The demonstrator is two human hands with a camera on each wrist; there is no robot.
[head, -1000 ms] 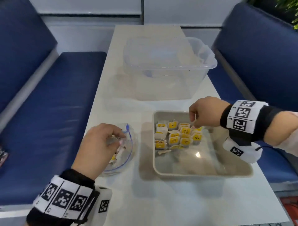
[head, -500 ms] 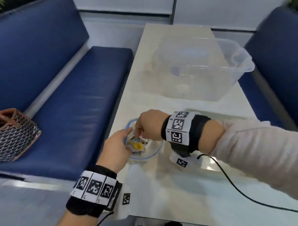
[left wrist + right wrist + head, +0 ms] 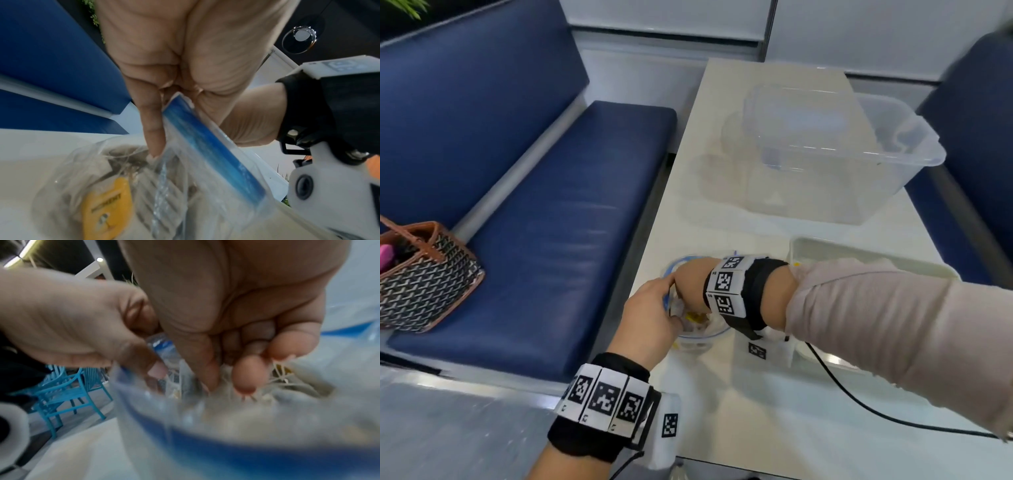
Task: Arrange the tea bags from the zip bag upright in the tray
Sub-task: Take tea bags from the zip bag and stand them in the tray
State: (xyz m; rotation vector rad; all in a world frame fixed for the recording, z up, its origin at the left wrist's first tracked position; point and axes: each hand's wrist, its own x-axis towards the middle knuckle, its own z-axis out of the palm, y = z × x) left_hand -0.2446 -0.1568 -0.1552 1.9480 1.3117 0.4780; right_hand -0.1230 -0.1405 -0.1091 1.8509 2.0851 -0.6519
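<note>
The clear zip bag (image 3: 702,337) with a blue zip rim (image 3: 216,154) lies at the table's left edge. My left hand (image 3: 671,301) pinches that rim between thumb and index finger (image 3: 154,129) and holds the mouth open. My right hand (image 3: 690,281) reaches down inside the bag. Its curled thumb and fingertips (image 3: 244,378) close on a tea bag among the pile and its strings. A tea bag with a yellow tag (image 3: 107,207) lies inside the bag. The grey tray (image 3: 859,251) stands to the right, its contents hidden behind my right forearm.
A big clear plastic box (image 3: 825,154) stands beyond the tray on the white table (image 3: 756,411). A black cable (image 3: 859,407) runs across the table from my right wrist. A patterned handbag (image 3: 424,274) sits on the blue bench to the left.
My right hand has left the tray, crossed to the zip bag and gone down inside it. My left hand kept holding the bag's rim. The head view swung left.
</note>
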